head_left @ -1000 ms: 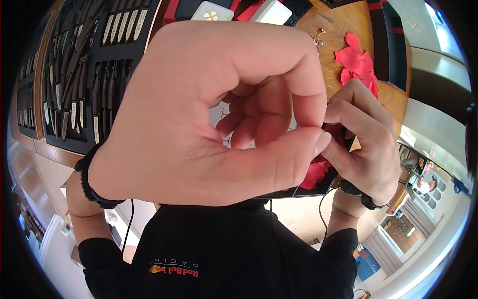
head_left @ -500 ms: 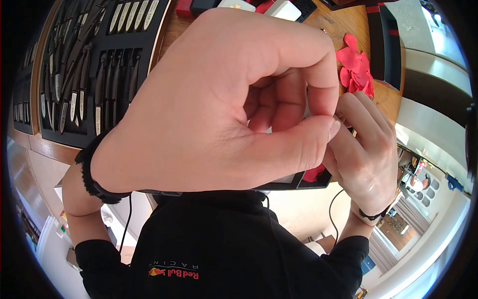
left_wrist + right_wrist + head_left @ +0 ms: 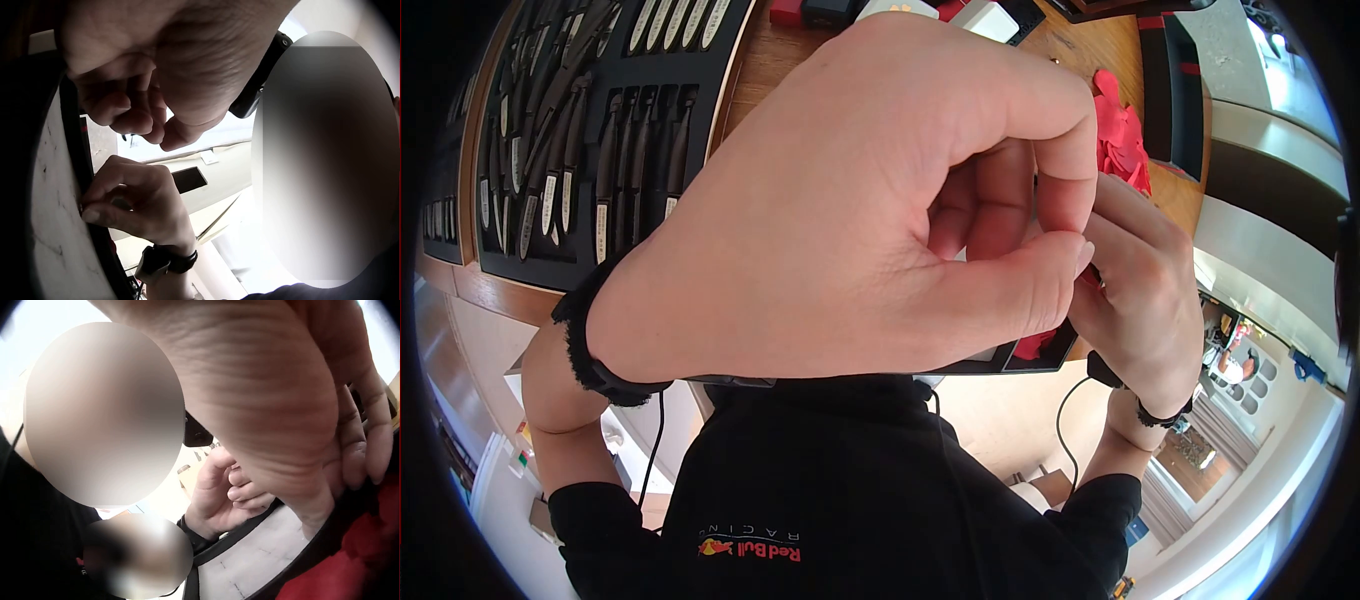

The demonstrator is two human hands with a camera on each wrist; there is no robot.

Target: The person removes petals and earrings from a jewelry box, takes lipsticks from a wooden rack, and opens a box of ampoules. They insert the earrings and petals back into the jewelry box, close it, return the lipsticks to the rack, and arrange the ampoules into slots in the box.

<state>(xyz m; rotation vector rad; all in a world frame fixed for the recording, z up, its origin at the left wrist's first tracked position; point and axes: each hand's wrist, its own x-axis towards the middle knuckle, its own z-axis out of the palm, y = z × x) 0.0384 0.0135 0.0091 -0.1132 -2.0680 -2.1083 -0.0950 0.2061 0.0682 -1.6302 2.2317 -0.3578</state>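
Note:
My left hand (image 3: 830,220) looms large in the middle of the head view, held high. Its thumb tip meets the curled index finger, and nothing shows between them. Farther right, my right hand (image 3: 1140,280) reaches down to a black box; in the left wrist view its thumb and index finger pinch at the box's black rim (image 3: 105,256). On one side of that rim lies a pale marbled panel (image 3: 56,237). On its other side are red petals (image 3: 356,550), with the right hand's other fingers hanging above them. The left hand hides most of the box.
To the left stands a black tray (image 3: 680,70) of slim dark pieces with pale labels. A pile of red petals (image 3: 1120,135) lies on the wooden table, beside an open black case (image 3: 1175,100). A white case (image 3: 985,20) sits at the back.
In the head view the left hand has shifted to the right and slightly up. The right hand has turned a little and stays low by the box.

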